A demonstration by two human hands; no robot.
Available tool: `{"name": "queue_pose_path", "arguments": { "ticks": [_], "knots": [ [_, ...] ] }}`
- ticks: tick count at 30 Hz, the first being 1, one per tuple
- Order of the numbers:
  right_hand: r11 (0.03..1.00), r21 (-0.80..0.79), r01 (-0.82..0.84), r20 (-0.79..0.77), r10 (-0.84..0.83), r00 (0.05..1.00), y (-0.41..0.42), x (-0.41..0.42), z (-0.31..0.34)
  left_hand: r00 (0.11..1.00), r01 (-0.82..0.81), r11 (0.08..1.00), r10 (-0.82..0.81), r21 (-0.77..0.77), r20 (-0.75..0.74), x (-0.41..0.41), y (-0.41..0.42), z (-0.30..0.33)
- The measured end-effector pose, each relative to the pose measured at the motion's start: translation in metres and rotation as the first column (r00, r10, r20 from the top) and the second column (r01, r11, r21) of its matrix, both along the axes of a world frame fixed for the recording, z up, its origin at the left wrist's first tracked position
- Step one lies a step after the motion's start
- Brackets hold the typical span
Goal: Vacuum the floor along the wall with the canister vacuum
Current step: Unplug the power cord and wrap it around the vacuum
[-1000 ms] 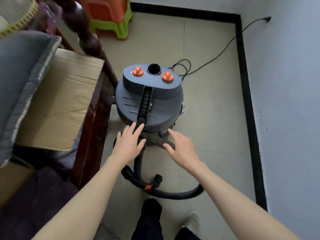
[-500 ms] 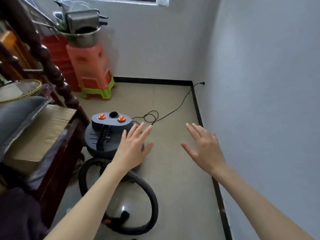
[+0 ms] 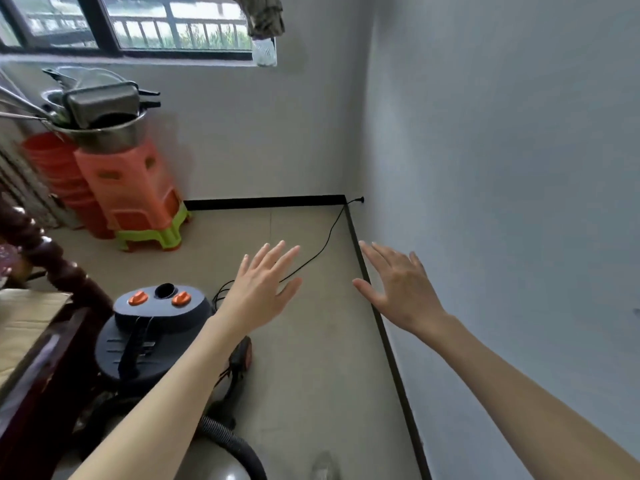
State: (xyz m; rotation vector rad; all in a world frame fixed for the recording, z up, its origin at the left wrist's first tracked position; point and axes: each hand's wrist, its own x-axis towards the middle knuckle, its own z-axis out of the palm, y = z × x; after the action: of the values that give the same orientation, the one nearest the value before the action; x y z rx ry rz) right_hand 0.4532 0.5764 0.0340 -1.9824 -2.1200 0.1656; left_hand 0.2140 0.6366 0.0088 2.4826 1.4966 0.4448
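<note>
The dark grey canister vacuum [image 3: 152, 337] with two orange knobs stands on the tiled floor at lower left, beside a wooden bed frame. Its ribbed black hose [image 3: 239, 448] curls along the floor at the bottom. A thin black power cord [image 3: 322, 251] runs from the canister to a plug low on the right wall [image 3: 502, 202]. My left hand [image 3: 263, 289] hovers in the air above the floor, fingers straight and spread, holding nothing. My right hand [image 3: 398, 289] is raised the same way, close to the black baseboard [image 3: 384, 337], also holding nothing.
Stacked orange and green plastic stools [image 3: 138, 202] topped with metal pans stand in the far left corner. A dark wooden bed frame [image 3: 52, 327] with cardboard on it borders the left. A window [image 3: 138, 26] spans the back wall.
The view has tilted up from the vacuum toward the far corner and window. Both hands have lifted away from the hose and canister and now hover open in the air.
</note>
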Motion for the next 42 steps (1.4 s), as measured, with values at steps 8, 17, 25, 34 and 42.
{"name": "queue_pose_path", "arguments": {
  "ticks": [8, 17, 25, 34, 42],
  "knots": [
    [0.996, -0.092, 0.0, 0.06, 0.005, 0.998, 0.181, 0.053, -0.006, 0.996, -0.085, 0.994, 0.086, -0.066, 0.016, 0.04, 0.152, -0.014],
    [0.985, -0.156, 0.074, 0.103, -0.059, 0.993, 0.35, 0.132, -0.026, 0.999, -0.047, 0.98, 0.05, -0.194, 0.012, 0.111, 0.321, -0.032],
    [0.979, -0.206, 0.005, 0.11, 0.018, 0.994, 0.539, 0.178, -0.056, 0.997, -0.07, 0.963, 0.072, -0.259, -0.001, 0.171, 0.501, -0.059],
    [0.952, -0.305, -0.033, 0.138, 0.079, 0.987, 0.754, 0.211, -0.073, 0.994, -0.105, 0.926, 0.11, -0.362, -0.008, 0.217, 0.684, -0.084],
    [0.907, -0.418, 0.048, 0.178, 0.03, 0.984, 0.884, 0.235, -0.139, 0.999, -0.045, 0.903, 0.039, -0.427, -0.023, 0.236, 0.826, -0.162]
  ]
}}
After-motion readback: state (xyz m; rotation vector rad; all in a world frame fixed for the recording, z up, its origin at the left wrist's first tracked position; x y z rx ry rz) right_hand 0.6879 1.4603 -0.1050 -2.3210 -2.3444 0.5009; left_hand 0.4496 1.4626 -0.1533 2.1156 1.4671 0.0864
